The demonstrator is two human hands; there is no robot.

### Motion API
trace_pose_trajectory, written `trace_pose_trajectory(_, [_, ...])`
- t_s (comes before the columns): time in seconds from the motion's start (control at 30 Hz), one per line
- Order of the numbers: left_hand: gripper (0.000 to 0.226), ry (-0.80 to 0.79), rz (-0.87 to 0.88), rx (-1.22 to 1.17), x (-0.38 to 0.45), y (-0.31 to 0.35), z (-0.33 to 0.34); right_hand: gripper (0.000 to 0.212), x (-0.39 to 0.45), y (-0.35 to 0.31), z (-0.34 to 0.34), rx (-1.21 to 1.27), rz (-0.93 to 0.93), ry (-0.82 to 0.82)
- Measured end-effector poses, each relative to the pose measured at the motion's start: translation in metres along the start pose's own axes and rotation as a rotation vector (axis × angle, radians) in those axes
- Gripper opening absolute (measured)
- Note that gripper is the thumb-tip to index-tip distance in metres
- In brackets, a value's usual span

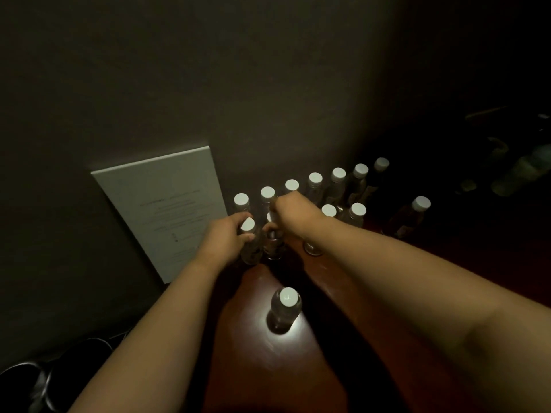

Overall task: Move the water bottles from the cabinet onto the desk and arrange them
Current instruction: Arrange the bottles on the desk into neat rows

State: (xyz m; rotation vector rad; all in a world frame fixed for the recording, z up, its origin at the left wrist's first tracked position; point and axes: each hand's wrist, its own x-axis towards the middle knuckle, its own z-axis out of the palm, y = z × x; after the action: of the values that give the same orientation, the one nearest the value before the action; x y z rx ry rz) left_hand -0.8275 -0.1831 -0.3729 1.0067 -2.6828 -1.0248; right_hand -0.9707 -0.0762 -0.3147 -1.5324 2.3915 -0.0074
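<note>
Several clear water bottles with white caps stand on a dark red-brown desk. A back row runs along the wall. My left hand grips a front-row bottle just under its cap. My right hand curls round the neck of the bottle beside it, hiding most of its cap. Two more bottles stand right of that hand. One bottle stands alone near me, in a bright patch of light.
A white printed board leans against the dark wall left of the bottles. A single bottle stands apart at the right. Dim objects lie in the dark far right. Black shoes sit on the floor at the lower left.
</note>
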Motion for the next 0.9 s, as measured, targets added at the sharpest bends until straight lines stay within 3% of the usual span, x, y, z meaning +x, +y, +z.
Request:
trace_pose_trajectory(0.1, [0.053,0.005,0.006,0.051,-0.005,0.006,-0.003,0.052,-0.011,0.009,-0.01,-0.004,-0.031,0.019])
trace_pose_trajectory(0.33, [0.051,0.022,0.097,0.22,-0.005,0.034,-0.013,0.022,-0.048,0.067,-0.033,-0.029,0.017,0.16])
trace_pose_trajectory(0.53, [0.041,-0.006,0.21,0.299,0.005,0.067,-0.007,0.029,-0.047,0.091,-0.032,-0.074,-0.017,0.029])
trace_pose_trajectory(0.63, [0.038,-0.052,0.163,0.367,0.011,0.078,-0.002,0.028,-0.04,0.094,-0.023,-0.073,0.0,-0.078])
trace_pose_trajectory(0.7, [0.021,-0.083,0.105,0.413,0.013,0.083,0.0,0.026,-0.036,0.096,-0.017,-0.061,0.001,-0.113])
trace_pose_trajectory(0.9, [0.011,-0.102,0.012,0.445,0.019,0.09,0.007,0.021,-0.022,0.099,-0.01,0.038,-0.015,-0.096])
